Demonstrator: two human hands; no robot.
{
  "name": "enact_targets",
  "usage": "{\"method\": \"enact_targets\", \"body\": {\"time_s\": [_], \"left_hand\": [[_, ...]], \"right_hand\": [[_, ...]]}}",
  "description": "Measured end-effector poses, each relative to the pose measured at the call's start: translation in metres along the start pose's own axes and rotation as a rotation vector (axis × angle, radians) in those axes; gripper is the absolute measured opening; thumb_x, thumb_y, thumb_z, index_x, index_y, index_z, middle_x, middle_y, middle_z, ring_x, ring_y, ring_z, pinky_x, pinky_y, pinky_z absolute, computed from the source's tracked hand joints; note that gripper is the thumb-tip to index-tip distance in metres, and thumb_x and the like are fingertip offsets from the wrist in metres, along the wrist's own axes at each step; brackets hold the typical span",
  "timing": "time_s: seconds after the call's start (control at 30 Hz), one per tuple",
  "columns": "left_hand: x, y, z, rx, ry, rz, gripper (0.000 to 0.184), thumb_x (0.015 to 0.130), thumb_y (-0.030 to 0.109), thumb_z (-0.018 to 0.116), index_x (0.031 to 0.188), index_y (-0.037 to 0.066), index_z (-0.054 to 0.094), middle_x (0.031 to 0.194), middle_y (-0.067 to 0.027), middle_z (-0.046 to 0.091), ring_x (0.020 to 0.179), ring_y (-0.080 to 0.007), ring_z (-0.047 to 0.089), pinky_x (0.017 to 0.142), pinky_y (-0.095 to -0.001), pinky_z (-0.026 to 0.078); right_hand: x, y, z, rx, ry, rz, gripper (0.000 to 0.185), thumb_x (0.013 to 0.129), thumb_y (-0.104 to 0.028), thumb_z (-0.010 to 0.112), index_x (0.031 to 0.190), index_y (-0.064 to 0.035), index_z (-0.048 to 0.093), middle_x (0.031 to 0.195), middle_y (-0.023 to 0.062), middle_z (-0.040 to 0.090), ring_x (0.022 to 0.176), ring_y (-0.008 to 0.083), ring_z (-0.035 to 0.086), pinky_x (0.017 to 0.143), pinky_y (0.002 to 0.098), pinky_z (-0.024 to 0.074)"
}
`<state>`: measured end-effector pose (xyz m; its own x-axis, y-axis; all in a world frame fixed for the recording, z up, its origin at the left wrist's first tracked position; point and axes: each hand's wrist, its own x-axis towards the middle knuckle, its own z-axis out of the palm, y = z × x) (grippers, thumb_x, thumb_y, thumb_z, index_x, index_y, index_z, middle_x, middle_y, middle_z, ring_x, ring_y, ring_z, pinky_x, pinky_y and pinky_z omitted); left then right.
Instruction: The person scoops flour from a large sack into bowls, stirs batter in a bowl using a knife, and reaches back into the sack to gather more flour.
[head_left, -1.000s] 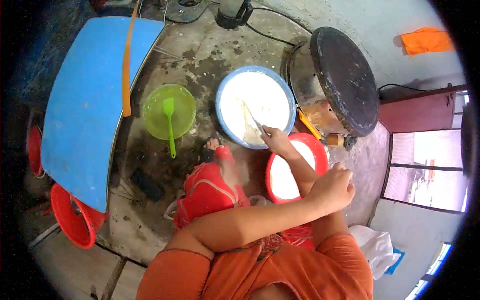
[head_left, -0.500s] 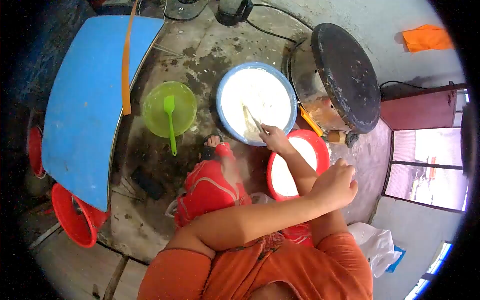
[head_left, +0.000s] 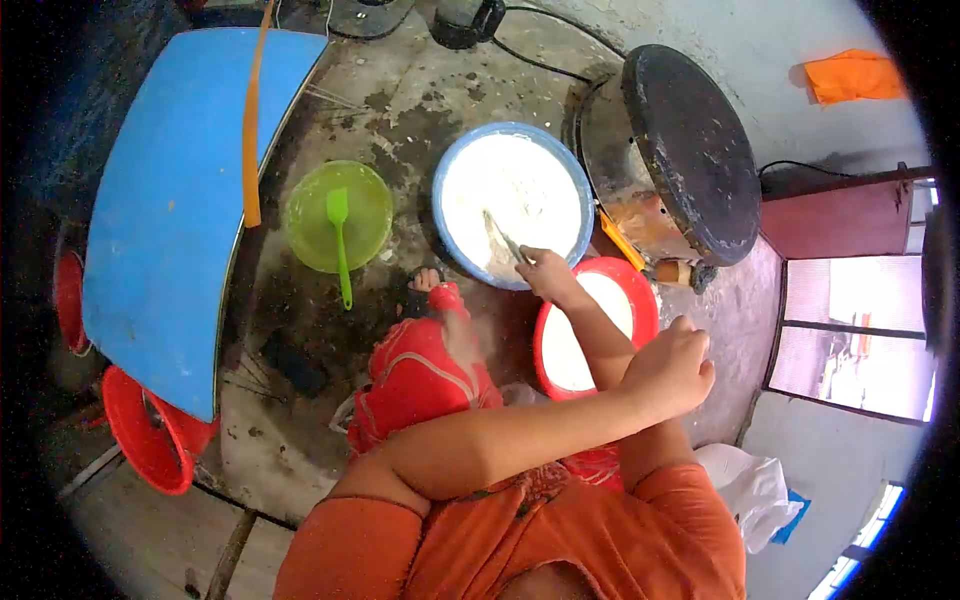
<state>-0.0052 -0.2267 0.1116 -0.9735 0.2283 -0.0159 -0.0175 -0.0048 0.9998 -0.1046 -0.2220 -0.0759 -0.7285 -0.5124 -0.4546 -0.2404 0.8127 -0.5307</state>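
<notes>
My right hand (head_left: 546,273) grips the end of a thin metal utensil (head_left: 507,239), whose far part dips into a blue basin (head_left: 446,252) of white, flour-like or batter-like contents (head_left: 520,185). I cannot tell the utensil's exact kind. My left arm crosses over my right forearm, and my left hand (head_left: 672,375) hangs past it with curled fingers, nothing visible in them. Beneath my right forearm stands a red basin (head_left: 645,300) holding more white contents (head_left: 575,350), partly hidden by the arm. To the left, a green spatula (head_left: 340,235) lies across a green bowl (head_left: 300,235).
A round dark griddle (head_left: 700,155) on a metal drum stands at the upper right. A blue tabletop (head_left: 165,220) fills the left, with a red tub (head_left: 150,440) below it. A white bag (head_left: 745,490) lies at the lower right. Cables run along the wall.
The view has shifted very slightly. My right hand still holds the utensil in the white contents, and my left hand keeps its curled pose.
</notes>
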Motion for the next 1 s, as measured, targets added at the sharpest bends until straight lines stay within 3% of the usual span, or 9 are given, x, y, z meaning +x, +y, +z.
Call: {"method": "enact_targets", "body": {"time_s": [0.1,0.27,0.43,0.53,0.63,0.73,0.87,0.9,1.0], "left_hand": [[-0.001,0.000,0.001,0.016,0.028,0.018,0.030,0.083,0.018,0.055,0.101,-0.005,0.056,0.113,-0.0245,0.052,0.102,-0.0395,0.055,0.087,-0.0433,0.045],[0.000,-0.002,0.003,-0.010,0.018,0.059,0.028,0.083,0.017,0.056,0.098,-0.005,0.056,0.107,-0.0235,0.053,0.095,-0.0398,0.056,0.083,-0.0438,0.046],[0.001,-0.004,0.006,0.021,0.020,0.025,0.027,0.083,0.018,0.055,0.100,-0.003,0.057,0.109,-0.0215,0.054,0.096,-0.0378,0.057,0.083,-0.0431,0.046],[0.001,-0.004,0.009,0.017,0.034,0.020,0.028,0.083,0.018,0.055,0.101,-0.003,0.057,0.111,-0.0212,0.054,0.097,-0.0379,0.057,0.084,-0.0432,0.046],[0.002,-0.003,0.004,0.008,0.021,0.030,0.029,0.082,0.018,0.056,0.101,-0.004,0.056,0.111,-0.0221,0.054,0.097,-0.0384,0.057,0.084,-0.0433,0.046],[0.001,-0.001,0.000,0.002,0.002,0.040,0.029,0.082,0.018,0.056,0.100,-0.005,0.056,0.110,-0.0232,0.053,0.097,-0.0389,0.056,0.084,-0.0436,0.046],[0.001,-0.005,0.004,0.005,0.024,0.046,0.028,0.082,0.018,0.056,0.100,-0.005,0.056,0.109,-0.0235,0.053,0.097,-0.0391,0.056,0.085,-0.0439,0.046],[0.001,-0.006,0.005,0.015,0.049,0.059,0.028,0.082,0.018,0.056,0.099,-0.004,0.056,0.110,-0.0233,0.053,0.097,-0.0389,0.056,0.085,-0.0438,0.046],[0.000,0.000,0.001,-0.001,0.017,0.011,0.026,0.082,0.017,0.055,0.098,-0.003,0.056,0.110,-0.0233,0.053,0.097,-0.0387,0.056,0.084,-0.0436,0.046]], "right_hand": [[-0.017,-0.007,-0.025,-0.119,0.072,-0.093,0.035,0.081,-0.021,0.054,0.110,-0.0025,0.056,0.081,0.0264,0.061,0.080,0.0427,0.059,0.073,0.0484,0.0461],[-0.046,-0.021,-0.047,-0.541,0.080,-0.191,0.036,0.080,-0.007,0.046,0.115,-0.0077,0.057,0.074,0.0207,0.062,0.075,0.0357,0.063,0.065,0.0467,0.0489],[-0.010,0.000,0.005,-0.522,-0.002,-0.158,0.027,0.080,-0.010,0.049,0.104,-0.0041,0.060,0.079,0.0234,0.062,0.079,0.0382,0.062,0.069,0.0465,0.0486],[-0.008,-0.009,0.000,-0.037,0.050,0.037,0.029,0.080,-0.020,0.055,0.103,-0.0023,0.058,0.085,0.0244,0.062,0.082,0.0411,0.060,0.076,0.0463,0.0464],[-0.020,-0.012,-0.022,-0.092,0.091,-0.052,0.029,0.082,-0.019,0.054,0.105,-0.0029,0.059,0.084,0.0256,0.061,0.082,0.0415,0.060,0.075,0.0475,0.0460],[-0.037,-0.016,-0.047,-0.408,0.085,-0.174,0.032,0.081,-0.014,0.053,0.111,-0.0048,0.057,0.082,0.0237,0.062,0.079,0.0399,0.061,0.069,0.0484,0.0480],[-0.028,-0.011,-0.023,-0.598,0.007,-0.176,0.032,0.079,-0.012,0.052,0.110,-0.0055,0.058,0.079,0.0208,0.063,0.078,0.0366,0.062,0.068,0.0466,0.0500],[-0.026,-0.026,-0.017,-0.574,0.008,-0.182,0.025,0.079,-0.012,0.052,0.101,-0.0042,0.062,0.080,0.0192,0.063,0.078,0.0349,0.063,0.068,0.0454,0.0509],[0.001,0.000,0.012,-0.484,0.019,-0.123,0.025,0.081,-0.014,0.052,0.102,-0.0038,0.062,0.084,0.0203,0.064,0.080,0.0366,0.063,0.070,0.0455,0.0497]]}}
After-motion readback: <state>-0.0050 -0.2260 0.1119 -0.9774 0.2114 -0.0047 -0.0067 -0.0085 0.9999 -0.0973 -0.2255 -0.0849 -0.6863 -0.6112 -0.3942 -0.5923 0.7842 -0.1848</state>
